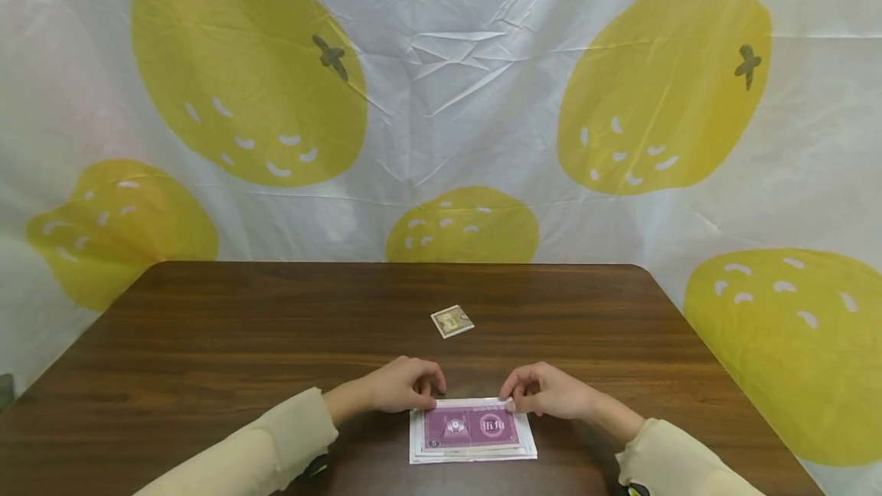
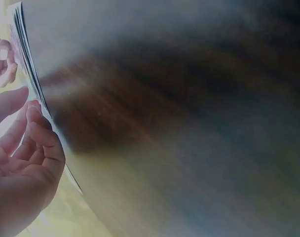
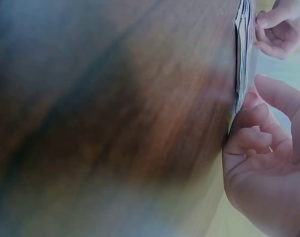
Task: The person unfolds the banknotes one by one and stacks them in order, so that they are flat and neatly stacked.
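Note:
On the table near its front edge lies a stack of paper notes with a purple banknote (image 1: 468,429) on top, which looks like play money. White edges of larger papers (image 1: 527,446) show beneath it. My left hand (image 1: 406,383) pinches the far left corner with thumb and curled fingers. At the far right corner, my right hand (image 1: 547,391) pinches the same edge between thumb and index finger. The stack's layered edge (image 3: 243,54) appears in the right wrist view beside my fingers. How many sheets each pinch takes in cannot be told.
Farther back on the brown wooden table (image 1: 276,327) lies a small square tan paper piece (image 1: 452,321) with a pale border. Behind the table hangs a white cloth (image 1: 455,128) printed with large yellow lemons.

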{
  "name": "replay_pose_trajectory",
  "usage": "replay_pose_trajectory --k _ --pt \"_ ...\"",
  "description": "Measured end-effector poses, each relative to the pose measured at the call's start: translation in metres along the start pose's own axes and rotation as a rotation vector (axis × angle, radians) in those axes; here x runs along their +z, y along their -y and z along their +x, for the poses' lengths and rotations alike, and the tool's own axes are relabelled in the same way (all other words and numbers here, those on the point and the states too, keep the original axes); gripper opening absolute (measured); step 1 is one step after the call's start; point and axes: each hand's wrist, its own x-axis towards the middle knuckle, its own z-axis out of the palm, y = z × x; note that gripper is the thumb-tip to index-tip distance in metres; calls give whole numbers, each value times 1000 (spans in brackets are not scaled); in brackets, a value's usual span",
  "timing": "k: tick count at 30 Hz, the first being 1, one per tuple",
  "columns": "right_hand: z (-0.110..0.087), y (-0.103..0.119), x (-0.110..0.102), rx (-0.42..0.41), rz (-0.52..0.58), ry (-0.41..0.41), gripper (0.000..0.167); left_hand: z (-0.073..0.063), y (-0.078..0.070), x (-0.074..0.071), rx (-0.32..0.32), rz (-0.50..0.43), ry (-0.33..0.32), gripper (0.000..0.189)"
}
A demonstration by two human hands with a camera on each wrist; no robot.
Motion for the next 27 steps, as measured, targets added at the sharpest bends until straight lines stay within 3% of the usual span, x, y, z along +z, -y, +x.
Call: replay_pose_trajectory --k 7,11,13,21,26,27 --pt "2 12 -4 34 -50 -65 18 1 2 -2 22 41 -62 15" --pt "12 11 -14 59 -65 -142 18 6 9 -9 28 51 -133 15" --pt "20 0 -20 78 -58 -193 20 10 14 -13 19 60 -175 15" --pt "46 -6 -32 231 -29 -369 27 23 27 -28 -73 83 -302 19" --pt "63 -11 -35 284 -25 -409 25 32 48 -33 -113 61 -333 20" --pt "66 -12 -36 293 -28 -413 23 38 63 -32 -77 69 -344 21"
